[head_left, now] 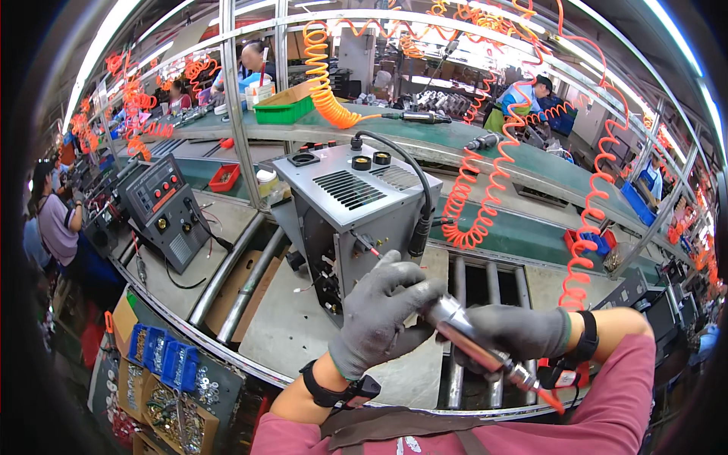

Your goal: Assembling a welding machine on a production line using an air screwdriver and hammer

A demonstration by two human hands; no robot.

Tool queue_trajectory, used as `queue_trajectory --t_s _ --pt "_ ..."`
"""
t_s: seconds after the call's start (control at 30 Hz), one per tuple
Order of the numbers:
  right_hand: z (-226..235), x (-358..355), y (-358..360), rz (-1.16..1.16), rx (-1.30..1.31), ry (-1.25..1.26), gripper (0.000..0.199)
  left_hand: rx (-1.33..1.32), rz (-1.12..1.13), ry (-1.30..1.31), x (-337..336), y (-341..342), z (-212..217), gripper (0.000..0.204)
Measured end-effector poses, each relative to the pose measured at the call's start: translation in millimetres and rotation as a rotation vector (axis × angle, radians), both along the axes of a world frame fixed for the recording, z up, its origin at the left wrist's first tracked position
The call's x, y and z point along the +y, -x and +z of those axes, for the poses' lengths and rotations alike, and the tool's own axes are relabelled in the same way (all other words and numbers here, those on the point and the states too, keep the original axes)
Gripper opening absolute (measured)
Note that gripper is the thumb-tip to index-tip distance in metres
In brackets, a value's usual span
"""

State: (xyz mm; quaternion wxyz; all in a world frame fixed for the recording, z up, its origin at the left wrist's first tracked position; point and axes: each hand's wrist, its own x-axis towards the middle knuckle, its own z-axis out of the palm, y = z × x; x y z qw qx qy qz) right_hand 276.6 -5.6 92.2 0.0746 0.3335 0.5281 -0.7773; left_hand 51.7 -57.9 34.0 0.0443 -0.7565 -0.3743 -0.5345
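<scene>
A roller line (pixel 494 292) is seen running across the workplace, with a pale board (pixel 284 330) laid over it. On that board, at the centre of the clock, a grey-cased machine (pixel 345 189) is stood upright with its lower side open. Judged by its sheet-metal shell, it would be heavy and stiff; it would best be gripped low on both sides, with the dials and the looped black cable (pixel 427 182) spared.

At half past four, a silver power tool (pixel 475 343) is held slantwise, its nose turned toward ten o'clock. It is likely dense, rigid and slick along its polished barrel, so its middle would be the surest place to be grasped.

There it is clasped by the gloved right hand (pixel 518 331), whose fingers are closed around the barrel. At six o'clock, the gloved left hand (pixel 385 315) is brought to the nose, its fingers partly curled; whether they are clamped cannot be told. At the tail, an orange hose (pixel 551 400), presumably pliable, is attached.
</scene>
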Motion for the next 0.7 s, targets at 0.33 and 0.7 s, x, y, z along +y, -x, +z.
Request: queue_trajectory --t_s 0.33,0.7 --pt "17.3 -8.1 41.2 -0.125 -0.122 0.110 0.051 -1.521 -0.258 0.391 54.1 61.3 -22.1 0.031" --pt "0.6 -0.5 24.5 -0.225 -0.102 0.335 0.058 -1.359 -0.123 0.427 57.2 57.5 -25.9 0.027"
